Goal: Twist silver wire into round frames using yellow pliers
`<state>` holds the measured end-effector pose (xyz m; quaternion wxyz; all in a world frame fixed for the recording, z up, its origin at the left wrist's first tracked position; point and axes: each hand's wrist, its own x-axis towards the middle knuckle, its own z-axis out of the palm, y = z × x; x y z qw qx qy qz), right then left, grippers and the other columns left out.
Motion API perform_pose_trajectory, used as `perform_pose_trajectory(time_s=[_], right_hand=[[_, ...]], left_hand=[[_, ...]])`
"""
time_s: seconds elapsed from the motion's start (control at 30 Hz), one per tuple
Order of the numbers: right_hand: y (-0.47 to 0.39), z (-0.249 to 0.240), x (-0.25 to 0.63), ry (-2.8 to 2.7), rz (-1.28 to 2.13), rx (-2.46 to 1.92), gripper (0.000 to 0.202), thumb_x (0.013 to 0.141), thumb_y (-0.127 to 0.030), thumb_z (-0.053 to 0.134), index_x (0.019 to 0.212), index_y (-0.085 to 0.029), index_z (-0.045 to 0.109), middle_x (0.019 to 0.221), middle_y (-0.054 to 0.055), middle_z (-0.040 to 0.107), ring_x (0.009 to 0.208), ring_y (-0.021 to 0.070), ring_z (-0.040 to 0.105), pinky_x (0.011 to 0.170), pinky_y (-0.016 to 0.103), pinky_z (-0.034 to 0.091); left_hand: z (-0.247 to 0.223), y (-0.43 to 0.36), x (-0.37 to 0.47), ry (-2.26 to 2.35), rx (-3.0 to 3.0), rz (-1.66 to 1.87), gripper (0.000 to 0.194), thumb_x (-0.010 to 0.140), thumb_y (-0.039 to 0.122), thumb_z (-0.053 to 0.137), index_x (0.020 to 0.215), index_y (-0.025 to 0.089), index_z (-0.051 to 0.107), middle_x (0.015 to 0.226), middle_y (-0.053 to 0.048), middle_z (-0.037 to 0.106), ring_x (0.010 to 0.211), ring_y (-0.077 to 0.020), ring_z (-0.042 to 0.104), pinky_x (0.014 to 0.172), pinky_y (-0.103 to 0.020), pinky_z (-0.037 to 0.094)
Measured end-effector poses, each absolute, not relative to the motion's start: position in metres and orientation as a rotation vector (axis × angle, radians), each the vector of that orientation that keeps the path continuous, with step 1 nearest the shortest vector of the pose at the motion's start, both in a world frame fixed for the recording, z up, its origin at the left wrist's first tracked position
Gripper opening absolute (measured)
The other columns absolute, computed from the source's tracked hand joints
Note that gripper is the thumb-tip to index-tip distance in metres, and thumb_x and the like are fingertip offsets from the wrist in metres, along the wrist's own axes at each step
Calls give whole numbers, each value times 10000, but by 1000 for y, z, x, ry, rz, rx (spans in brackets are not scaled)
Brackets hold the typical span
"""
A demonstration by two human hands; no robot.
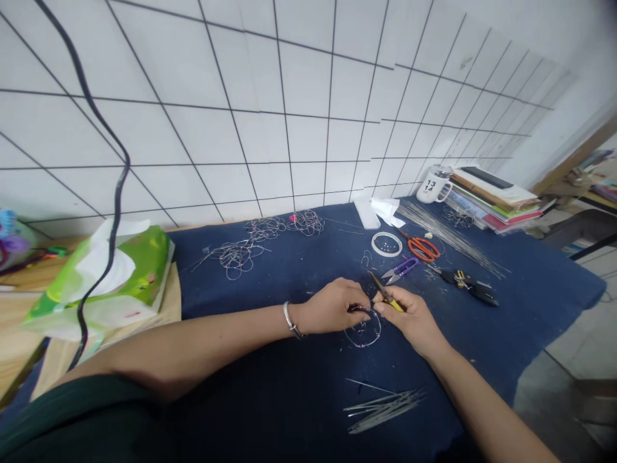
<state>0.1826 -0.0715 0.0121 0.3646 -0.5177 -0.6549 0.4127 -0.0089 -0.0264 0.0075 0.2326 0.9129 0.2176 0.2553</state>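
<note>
My left hand [332, 307], with a silver bangle at the wrist, pinches the upper edge of a thin wire hoop [365, 345] strung with small beads. Held in my right hand [412, 321] is a pair of pliers [383, 289] with yellow handles, its dark jaws pointing up and to the left. The fingertips of both hands nearly meet at the top of the hoop, and what lies between them is partly hidden. Below the hands, a loose bundle of short wires [383, 408] rests on the dark blue cloth [270, 399].
Beyond my hands lie purple snips [402, 269], orange-handled scissors [423, 247], black pliers [470, 286] and a white ring dish [386, 244] with beads. Tangled wire loops [236, 257], long wires [448, 235], a mug [434, 185], books [496, 199] and a tissue pack [149, 263] stand farther out.
</note>
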Motion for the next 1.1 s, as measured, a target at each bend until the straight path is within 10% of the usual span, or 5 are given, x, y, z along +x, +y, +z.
perform_pose_trajectory(time_s=[1.1], right_hand=[[-72,14,179,-1762,1004,-1350,186,752,-367,560,797,-188,580,707,-11,532,657,123,475,622,232,382]], left_hand=[[6,-27,-8,753,2491,674,157,729,294,605,721,158,529,644,19,562,608,-103,498,634,-231,365]])
